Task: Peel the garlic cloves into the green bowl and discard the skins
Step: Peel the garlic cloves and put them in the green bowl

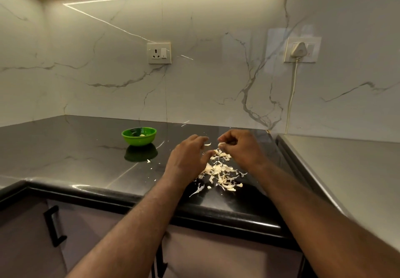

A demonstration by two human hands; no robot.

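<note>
The right hand pinches a garlic clove in its fingers, over the pile of skins on the desk, so peel drops there. The left hand curls just beside; I cannot tell if it holds skin. The green bowl waits well apart on the left.

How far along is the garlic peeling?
Partly done: a pale piece, likely peeled garlic, lies in the green bowl, and loose skins litter the counter. The right hand pinches a small white piece, likely a clove; the left hand is close by. The skins are not yet discarded.
</note>
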